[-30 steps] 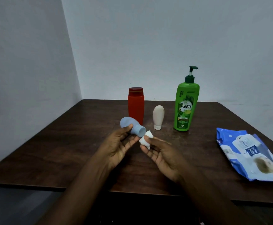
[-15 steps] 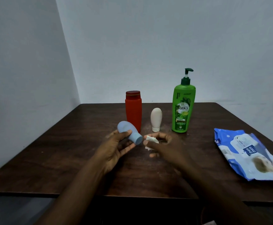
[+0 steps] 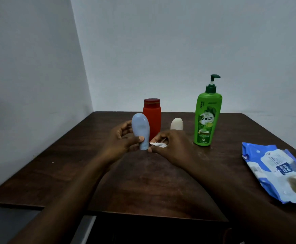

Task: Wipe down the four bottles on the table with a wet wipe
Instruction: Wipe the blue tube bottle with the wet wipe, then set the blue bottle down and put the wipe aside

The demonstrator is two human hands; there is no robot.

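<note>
While left fingers grip a blue bottle, right fingers pinch a wipe over dark table

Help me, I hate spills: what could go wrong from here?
1. The blue bottle, gripped cap-down in the left hand, could slip or tip against the red bottle close behind it.
2. The right hand, pinching the wet wipe, might bump the white bottle just beyond it.

On the desk: capped bottle left, pump bottle right, small bottle between, probably upright, behind the right hand with the wipe. The held bottle in the left hand is before the capped one; wipes pack far right.
</note>
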